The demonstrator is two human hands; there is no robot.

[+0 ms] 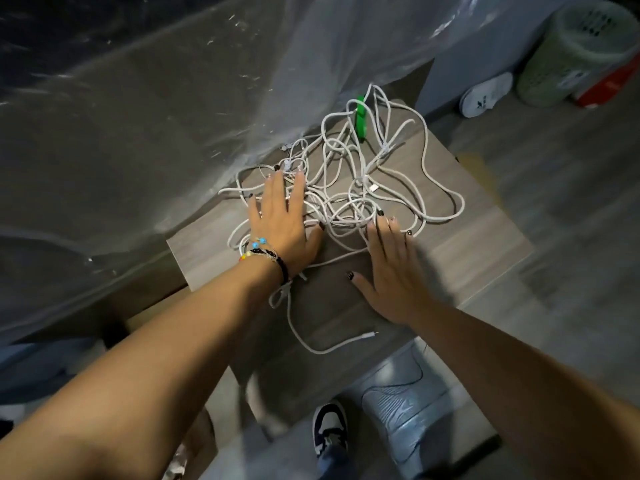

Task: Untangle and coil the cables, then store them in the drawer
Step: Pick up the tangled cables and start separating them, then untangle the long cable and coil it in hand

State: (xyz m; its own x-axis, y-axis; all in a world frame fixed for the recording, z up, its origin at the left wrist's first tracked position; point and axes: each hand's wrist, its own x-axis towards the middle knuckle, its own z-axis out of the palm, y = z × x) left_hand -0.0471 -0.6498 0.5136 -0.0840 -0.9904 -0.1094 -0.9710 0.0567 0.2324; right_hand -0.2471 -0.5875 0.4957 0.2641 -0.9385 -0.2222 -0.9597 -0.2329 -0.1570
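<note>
On the tabletop (485, 216), both hands, left (284, 220) and right (391, 271), lie flat-fingered, partly hiding tangled white cables (363, 174).

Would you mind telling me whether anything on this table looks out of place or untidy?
Yes: the white cables sprawl in one knotted heap across the table, uncoiled, with one end trailing near the front edge. Both hands lie flat on them.

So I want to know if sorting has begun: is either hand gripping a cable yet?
No, the left hand and right hand both lie flat with straight fingers on the tangled white cables.
</note>
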